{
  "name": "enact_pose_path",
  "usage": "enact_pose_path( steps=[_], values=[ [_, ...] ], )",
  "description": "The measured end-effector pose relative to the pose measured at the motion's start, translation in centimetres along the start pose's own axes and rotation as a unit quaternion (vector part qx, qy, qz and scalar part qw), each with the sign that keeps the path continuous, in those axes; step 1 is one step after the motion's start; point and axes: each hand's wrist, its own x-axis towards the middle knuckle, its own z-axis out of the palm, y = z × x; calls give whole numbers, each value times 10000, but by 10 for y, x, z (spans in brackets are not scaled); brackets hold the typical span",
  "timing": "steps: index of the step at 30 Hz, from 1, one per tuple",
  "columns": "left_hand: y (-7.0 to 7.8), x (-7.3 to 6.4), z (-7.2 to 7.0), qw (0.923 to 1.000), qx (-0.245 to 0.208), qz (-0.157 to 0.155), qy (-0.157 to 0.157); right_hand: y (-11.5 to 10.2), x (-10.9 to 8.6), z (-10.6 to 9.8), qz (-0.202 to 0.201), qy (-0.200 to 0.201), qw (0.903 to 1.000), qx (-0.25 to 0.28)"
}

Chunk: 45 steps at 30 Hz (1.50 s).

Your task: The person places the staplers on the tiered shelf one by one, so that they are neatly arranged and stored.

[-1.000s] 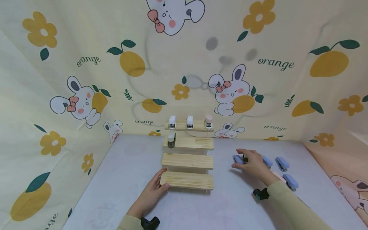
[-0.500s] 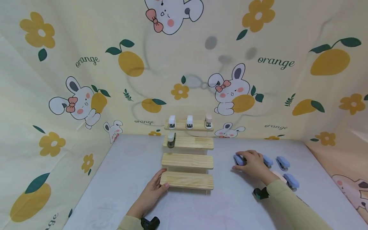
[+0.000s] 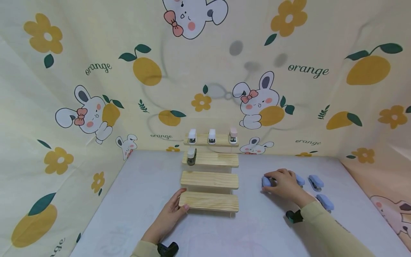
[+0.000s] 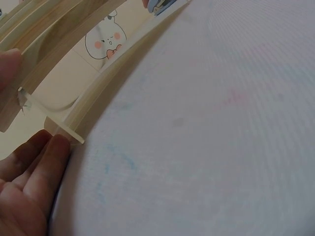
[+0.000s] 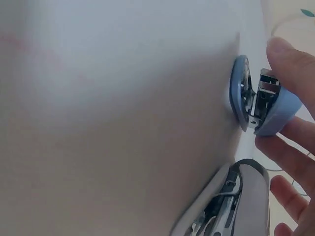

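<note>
My left hand (image 3: pixel 168 216) grips the front left corner of a stepped wooden rack (image 3: pixel 208 201). In the left wrist view its fingers (image 4: pixel 54 157) touch the rack's clear end support, low by the table. To the right, my right hand (image 3: pixel 285 184) pinches a small blue stapler (image 3: pixel 265 181) between thumb and fingers. In the right wrist view this blue stapler (image 5: pixel 283 115) has its base at the tabletop. Beside it there lies a pale pinkish stapler (image 5: pixel 253 196), mostly hidden behind the hand and sleeve in the head view.
White staplers (image 3: pixel 192 136) and a pink one (image 3: pixel 233 135) stand on the top tier. A white-topped stapler (image 3: pixel 191 156) with a dark base is on the second tier's left. More blue staplers (image 3: pixel 316 182) lie right of my right hand. A printed cloth hangs behind the table.
The blue stapler has turned in the fingers of my right hand, which has shifted slightly right. My left hand and the rack have stayed put.
</note>
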Motion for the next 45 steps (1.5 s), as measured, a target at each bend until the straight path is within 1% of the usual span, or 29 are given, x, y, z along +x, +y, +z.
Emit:
enact_pose_path(
  steps=[5,8,13,17,21,24,31,35,41,45],
  values=[
    [2,0,0,9999,135,-45,44,-1,0,2,80,5,9999,-68],
    [3,-1,1,9999,113,-36,51,-1,-1,4,100,35,9999,-75],
    [3,-1,2,10000,82,-22,39,-5,-4,6,140,232,9996,37],
    [2,0,2,9999,97,-15,52,-12,-5,5,108,438,9985,299],
    [0,0,2,9997,171,-115,111,-21,-7,1,139,477,9957,781],
    [0,0,2,9998,145,-114,96,-26,-9,-2,87,520,9929,1062],
    [2,-1,2,9999,87,-38,37,-42,-14,-11,-12,726,9881,1355],
    [3,-1,2,10000,37,-42,37,-55,-15,-17,-266,1070,9833,1449],
    [6,-2,3,9999,66,-47,65,-74,-14,-23,-831,1735,9704,1461],
    [6,-2,3,9999,77,-50,57,-88,-13,-26,-1033,1965,9633,1506]
  ],
)
